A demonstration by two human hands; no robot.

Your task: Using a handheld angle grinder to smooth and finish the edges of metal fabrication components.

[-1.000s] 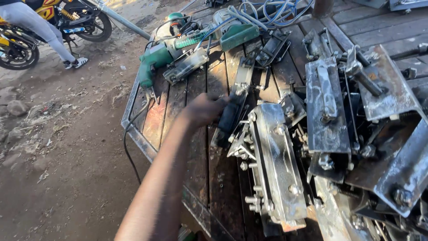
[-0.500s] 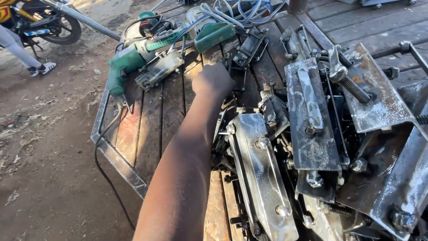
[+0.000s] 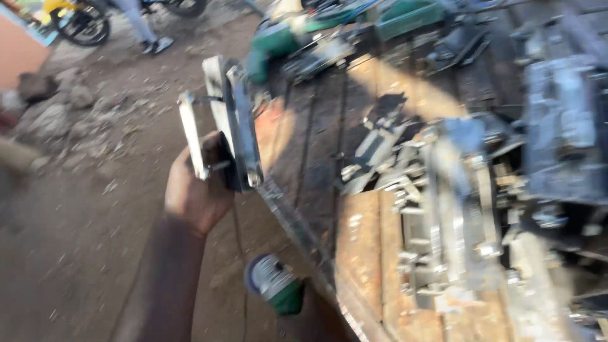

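Observation:
My left hand [image 3: 193, 190] is shut on a flat grey metal lock case [image 3: 231, 123] with a narrow side plate, and holds it upright over the dirt ground, just off the left edge of the wooden table [image 3: 358, 247]. A pile of similar metal lock cases [image 3: 456, 209] lies on the table to the right of the hand. The picture is blurred by motion. My right hand is out of view.
Green power tools [image 3: 278, 41] and cables lie at the table's far end. A green tool with a round pale disc [image 3: 272, 285] sits low by the table's near-left edge. Stones [image 3: 57, 107] lie on the ground; another person's legs [image 3: 142, 25] and a motorbike wheel are at top left.
My left hand was reaching into the pile on the table; it has since pulled back to the left with one lock case lifted clear. The view has swung left.

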